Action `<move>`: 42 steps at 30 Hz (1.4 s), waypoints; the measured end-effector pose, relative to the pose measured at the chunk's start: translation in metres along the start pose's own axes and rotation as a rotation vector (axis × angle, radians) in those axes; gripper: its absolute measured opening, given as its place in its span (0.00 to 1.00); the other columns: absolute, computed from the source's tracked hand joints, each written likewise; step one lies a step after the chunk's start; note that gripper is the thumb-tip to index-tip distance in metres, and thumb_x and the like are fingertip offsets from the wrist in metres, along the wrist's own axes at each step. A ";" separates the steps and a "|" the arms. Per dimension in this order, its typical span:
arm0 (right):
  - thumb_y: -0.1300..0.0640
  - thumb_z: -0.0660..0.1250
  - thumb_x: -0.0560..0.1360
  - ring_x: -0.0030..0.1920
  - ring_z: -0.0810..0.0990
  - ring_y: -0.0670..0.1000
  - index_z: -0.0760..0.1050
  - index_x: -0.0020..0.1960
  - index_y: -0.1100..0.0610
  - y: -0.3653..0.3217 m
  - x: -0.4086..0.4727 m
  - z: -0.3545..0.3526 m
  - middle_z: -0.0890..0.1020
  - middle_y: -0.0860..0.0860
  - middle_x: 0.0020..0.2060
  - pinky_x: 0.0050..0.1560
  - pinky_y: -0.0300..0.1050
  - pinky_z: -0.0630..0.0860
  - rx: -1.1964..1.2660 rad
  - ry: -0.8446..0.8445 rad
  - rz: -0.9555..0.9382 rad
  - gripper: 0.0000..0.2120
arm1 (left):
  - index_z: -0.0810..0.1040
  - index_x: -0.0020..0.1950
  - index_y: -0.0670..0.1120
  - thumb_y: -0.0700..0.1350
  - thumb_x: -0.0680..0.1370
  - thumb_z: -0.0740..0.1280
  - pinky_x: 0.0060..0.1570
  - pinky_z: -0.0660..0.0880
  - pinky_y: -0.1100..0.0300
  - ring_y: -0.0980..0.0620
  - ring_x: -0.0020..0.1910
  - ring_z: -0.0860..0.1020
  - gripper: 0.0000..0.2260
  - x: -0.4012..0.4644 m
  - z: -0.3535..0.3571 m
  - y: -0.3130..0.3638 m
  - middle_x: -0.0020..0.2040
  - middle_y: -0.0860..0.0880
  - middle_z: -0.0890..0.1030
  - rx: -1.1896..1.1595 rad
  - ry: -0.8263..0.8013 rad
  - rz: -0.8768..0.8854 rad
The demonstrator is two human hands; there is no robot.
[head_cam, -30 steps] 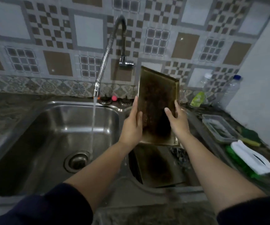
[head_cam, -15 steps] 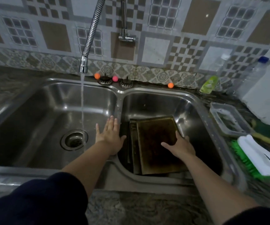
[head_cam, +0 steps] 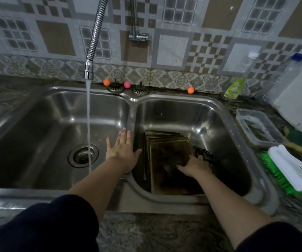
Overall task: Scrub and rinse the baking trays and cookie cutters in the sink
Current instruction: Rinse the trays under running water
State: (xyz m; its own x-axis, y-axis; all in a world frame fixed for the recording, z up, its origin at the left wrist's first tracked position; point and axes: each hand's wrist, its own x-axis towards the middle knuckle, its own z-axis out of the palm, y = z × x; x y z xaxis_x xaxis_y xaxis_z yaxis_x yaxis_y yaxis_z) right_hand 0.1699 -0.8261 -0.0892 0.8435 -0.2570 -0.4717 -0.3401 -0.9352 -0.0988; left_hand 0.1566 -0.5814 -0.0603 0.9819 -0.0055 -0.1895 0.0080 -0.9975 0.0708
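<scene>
Sleeves dark; right hand point(head_cam: 194, 165) gripping top of stacked, tarnished flat rectangular trays point(head_cam: 168, 168) in steel sink's point(head_cam: 219, 113) right basin, w/ dark scalloped cutters point(head_cam: 205, 155) alongside. Left hand point(head_cam: 122, 151) lying flat, fingers spread, on divider. Water streaming from ribbed hose point(head_cam: 94, 33).

Scrub brush point(head_cam: 290, 171) beside plastic container point(head_cam: 258, 129)

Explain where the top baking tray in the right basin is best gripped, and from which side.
Probably by its right long edge, from the right: the top baking tray lies flat on the stack, other trays fan out leftward, and the right hand already rests there.
</scene>
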 end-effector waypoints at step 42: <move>0.59 0.64 0.79 0.38 0.82 0.54 0.75 0.54 0.54 -0.266 0.099 -0.275 0.84 0.53 0.41 0.42 0.56 0.80 0.896 1.017 -0.798 0.05 | 0.54 0.75 0.58 0.39 0.81 0.60 0.43 0.68 0.79 0.75 0.39 0.74 0.27 0.110 -0.164 -0.065 0.42 0.73 0.76 -1.033 0.961 0.436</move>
State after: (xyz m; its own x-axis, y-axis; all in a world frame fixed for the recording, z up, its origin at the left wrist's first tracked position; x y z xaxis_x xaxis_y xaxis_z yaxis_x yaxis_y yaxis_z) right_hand 0.4577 -0.6700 0.1313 0.7088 -0.1822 0.6814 0.4973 -0.5560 -0.6660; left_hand 0.2952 -0.5056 0.0745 0.6849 0.1746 0.7074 -0.5908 -0.4353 0.6794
